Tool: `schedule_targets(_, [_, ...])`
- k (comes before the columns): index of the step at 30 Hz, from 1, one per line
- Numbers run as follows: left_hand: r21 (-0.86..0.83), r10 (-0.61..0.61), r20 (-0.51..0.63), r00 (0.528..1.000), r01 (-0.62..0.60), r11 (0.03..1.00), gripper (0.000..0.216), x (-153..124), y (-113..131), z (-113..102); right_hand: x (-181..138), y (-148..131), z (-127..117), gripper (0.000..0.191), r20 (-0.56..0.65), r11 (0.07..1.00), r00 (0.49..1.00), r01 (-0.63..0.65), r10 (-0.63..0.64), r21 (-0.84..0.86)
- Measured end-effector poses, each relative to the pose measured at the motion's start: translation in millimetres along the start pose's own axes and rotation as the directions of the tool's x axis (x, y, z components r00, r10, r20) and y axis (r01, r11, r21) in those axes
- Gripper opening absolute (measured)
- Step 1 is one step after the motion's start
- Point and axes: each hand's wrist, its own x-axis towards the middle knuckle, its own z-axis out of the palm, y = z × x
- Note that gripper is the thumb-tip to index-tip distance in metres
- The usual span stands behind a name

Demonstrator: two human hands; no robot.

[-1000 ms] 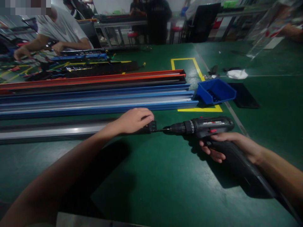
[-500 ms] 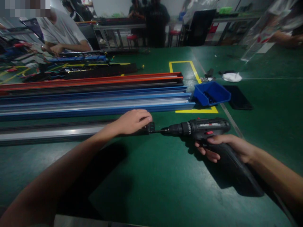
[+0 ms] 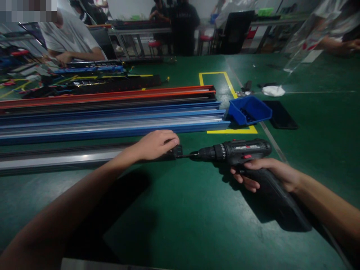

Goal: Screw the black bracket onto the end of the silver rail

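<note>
A long dark grey metal rail point(image 3: 56, 159) lies across the green table, running in from the left. My left hand point(image 3: 156, 144) is closed over its right end, fingers pressing a small black end cap point(image 3: 179, 151). My right hand point(image 3: 264, 174) grips the handle of a black cordless drill point(image 3: 239, 152) lying level with the table. The drill's bit points left and touches the end cap.
Behind the rail lie several long blue rails point(image 3: 112, 122) and an orange one point(image 3: 107, 95). A blue parts bin point(image 3: 249, 110) sits at their right end beside yellow floor tape, a black pad point(image 3: 279, 114) next to it. Other people work at the far left and back.
The drill and my right hand have shifted slightly left toward the end cap. My left hand stays on the rail's end.
</note>
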Motion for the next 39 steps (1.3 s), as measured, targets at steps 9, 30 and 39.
schedule_targets(9, [0.005, 0.001, -0.005, 1.000, -0.001, 1.000, 0.046, 0.2, 1.7, -0.5, -0.3, -0.6, 2.0, 0.033, -0.010, 1.000, 1.000, -0.005, 0.005, 0.003])
schedule_targets(30, [0.006, 0.000, 0.003, 1.000, 0.000, 1.000, 0.044, 0.3, 3.8, -1.9, 1.1, -0.2, 2.0, 0.033, -0.001, 0.998, 1.000, -0.021, 0.021, 0.058])
schedule_targets(39, [-0.002, -0.004, 0.000, 1.000, 0.004, 1.000, 0.045, -0.2, 1.9, -1.0, 0.4, -0.2, 1.4, 0.034, -0.023, 0.998, 0.999, -0.027, 0.028, 0.051])
